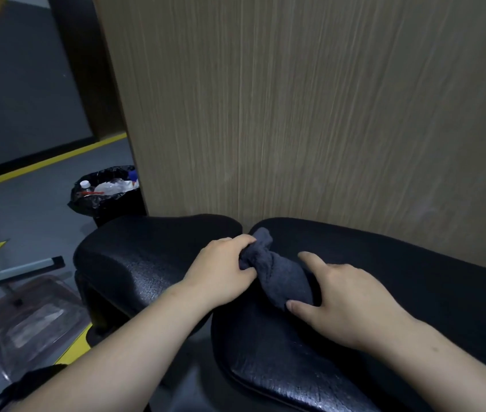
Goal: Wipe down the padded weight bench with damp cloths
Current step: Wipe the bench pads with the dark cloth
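Note:
The black padded weight bench fills the lower middle: a seat pad (134, 263) on the left and a long back pad (399, 278) on the right, with a gap between them. A dark grey cloth (280, 275), twisted into a roll, lies across that gap. My left hand (224, 269) grips the cloth's upper left end with curled fingers. My right hand (346, 298) holds the lower right end, thumb and forefinger around it.
A wood-grain panel (310, 114) stands right behind the bench. A black-lined bin (108, 194) with plastic bottles sits at its left corner. A clear plastic tray (30, 319) and a grey metal bar (18, 269) lie on the grey floor with yellow lines at left.

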{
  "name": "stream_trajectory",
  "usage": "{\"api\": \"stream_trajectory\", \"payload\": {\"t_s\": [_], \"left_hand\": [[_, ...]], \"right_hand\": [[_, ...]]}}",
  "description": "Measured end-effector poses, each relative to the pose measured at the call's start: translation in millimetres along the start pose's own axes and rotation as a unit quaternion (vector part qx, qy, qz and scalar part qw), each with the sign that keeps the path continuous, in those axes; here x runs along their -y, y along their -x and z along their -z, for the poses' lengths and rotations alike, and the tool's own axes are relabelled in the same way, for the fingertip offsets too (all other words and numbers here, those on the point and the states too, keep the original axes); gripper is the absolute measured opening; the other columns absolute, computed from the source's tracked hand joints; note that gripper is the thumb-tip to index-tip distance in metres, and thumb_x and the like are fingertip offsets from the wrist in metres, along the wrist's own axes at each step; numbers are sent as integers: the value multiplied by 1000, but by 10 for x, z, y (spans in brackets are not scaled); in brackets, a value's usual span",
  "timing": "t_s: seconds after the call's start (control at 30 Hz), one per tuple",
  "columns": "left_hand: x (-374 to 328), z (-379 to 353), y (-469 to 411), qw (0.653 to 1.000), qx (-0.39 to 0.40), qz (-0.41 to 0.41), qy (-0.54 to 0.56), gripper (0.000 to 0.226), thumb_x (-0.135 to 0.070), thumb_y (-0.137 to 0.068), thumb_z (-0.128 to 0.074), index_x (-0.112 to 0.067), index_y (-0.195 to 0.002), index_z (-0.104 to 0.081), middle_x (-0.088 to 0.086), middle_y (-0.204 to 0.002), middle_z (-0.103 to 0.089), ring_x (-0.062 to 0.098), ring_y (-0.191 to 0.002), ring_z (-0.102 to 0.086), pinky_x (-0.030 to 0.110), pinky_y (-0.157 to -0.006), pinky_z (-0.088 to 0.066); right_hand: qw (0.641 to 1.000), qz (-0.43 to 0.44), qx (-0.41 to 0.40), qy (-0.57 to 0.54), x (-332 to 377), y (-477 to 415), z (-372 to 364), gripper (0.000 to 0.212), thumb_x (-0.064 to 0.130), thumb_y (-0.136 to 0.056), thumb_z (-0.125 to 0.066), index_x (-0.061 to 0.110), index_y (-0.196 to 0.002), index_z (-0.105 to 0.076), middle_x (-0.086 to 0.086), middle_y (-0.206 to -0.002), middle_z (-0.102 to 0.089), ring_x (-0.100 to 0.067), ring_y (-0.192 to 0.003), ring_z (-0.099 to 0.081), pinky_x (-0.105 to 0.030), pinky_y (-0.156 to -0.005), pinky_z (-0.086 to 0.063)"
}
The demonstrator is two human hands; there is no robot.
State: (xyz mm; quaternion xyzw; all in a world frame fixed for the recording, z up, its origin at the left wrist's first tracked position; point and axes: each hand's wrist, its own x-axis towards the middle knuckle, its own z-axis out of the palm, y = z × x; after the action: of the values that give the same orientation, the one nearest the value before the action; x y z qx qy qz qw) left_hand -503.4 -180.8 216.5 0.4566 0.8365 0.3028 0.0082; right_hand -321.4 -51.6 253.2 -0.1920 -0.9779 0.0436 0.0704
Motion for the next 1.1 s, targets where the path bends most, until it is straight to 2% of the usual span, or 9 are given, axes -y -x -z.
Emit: {"api": "stream_trajectory", "payload": {"t_s": [0.17, 0.27, 0.53, 0.63, 0.73, 0.8, 0.9, 0.97, 1.1], "left_hand": [[121, 99, -82, 998, 3, 37, 51, 30, -16, -84, -57, -34, -106, -66, -11, -92, -68, 4, -86, -62, 25, -74, -51], [332, 237, -120, 999, 0, 29, 28, 34, -15, -83, -56, -35, -108, -65, -8, -99, -66, 8, -93, -61, 28, -83, -50], [1153, 970, -19, 997, 12, 47, -63, 38, -1, -86, -63, -26, -115, -62, 0, -110, -55, 17, -108, -54, 32, -100, -41], [1422, 1164, 116, 999, 24, 37, -23, 51, 8, -74, -66, -31, -107, -59, -3, -118, -59, 18, -116, -57, 25, -102, -40], [1434, 1216, 185, 993, 71, 83, 39, 54, -22, -63, -82, -38, -106, -52, -13, -113, -64, 3, -103, -62, 31, -92, -51], [1419, 1169, 157, 992, 59, 101, 48, 65, -43, -55, -92, -38, -106, -51, -18, -110, -62, -4, -98, -59, 26, -88, -51], [1522, 1121, 73, 993, 34, 89, 73, 61, -52, -53, -90, -39, -100, -54, -14, -107, -65, 1, -96, -62, 35, -87, -54], [1628, 1126, 33, 992, 35, 100, 72, 59, -58, -51, -83, -42, -100, -54, -11, -114, -61, 8, -105, -60, 42, -95, -51], [1736, 1114, -1, 994, 5, 109, -9, 62, -65, -51, -69, -49, -110, -54, -16, -125, -35, 11, -126, -26, 56, -115, -22]], "right_hand": [[997, -24, 6, -78, 318, -222, -138, 42, 57, -81, -60, 27, -109, -49, 5, -93, -64, -18, -86, -63, -29, -66, -48], [995, -13, 24, -96, 508, -427, -163, 37, 53, -81, -61, 26, -104, -51, 5, -90, -64, -18, -84, -62, -30, -65, -47], [975, 210, 70, -13, 1048, -1306, -232, 62, 49, -88, -63, 27, -142, -41, -5, -129, -55, -28, -119, -53, -37, -94, -45], [955, 275, 99, -43, 1200, -1755, -314, 70, 41, -81, -74, 35, -143, -42, -7, -152, -28, -29, -134, -41, -35, -109, -37], [944, 298, 124, -71, 1327, -2090, -335, 90, 37, -71, -84, 38, -146, -34, 3, -165, -1, -23, -146, -23, -38, -116, -29], [939, 290, 154, -100, 1376, -2239, -320, 104, 38, -65, -88, 33, -151, -29, 5, -162, -21, -13, -144, -30, -32, -116, -29], [947, 264, 165, -87, 1373, -2357, -342, 89, 53, -61, -86, 34, -139, -50, 12, -136, -59, -7, -124, -53, -29, -106, -42], [959, 233, 135, -93, 1350, -2325, -406, 74, 63, -62, -81, 36, -128, -60, 13, -120, -68, -8, -112, -60, -29, -98, -47], [973, 208, 40, -89, 1323, -2100, -595, 60, 72, -73, -65, 33, -118, -64, 4, -96, -69, -18, -101, -61, -35, -87, -50]]}}
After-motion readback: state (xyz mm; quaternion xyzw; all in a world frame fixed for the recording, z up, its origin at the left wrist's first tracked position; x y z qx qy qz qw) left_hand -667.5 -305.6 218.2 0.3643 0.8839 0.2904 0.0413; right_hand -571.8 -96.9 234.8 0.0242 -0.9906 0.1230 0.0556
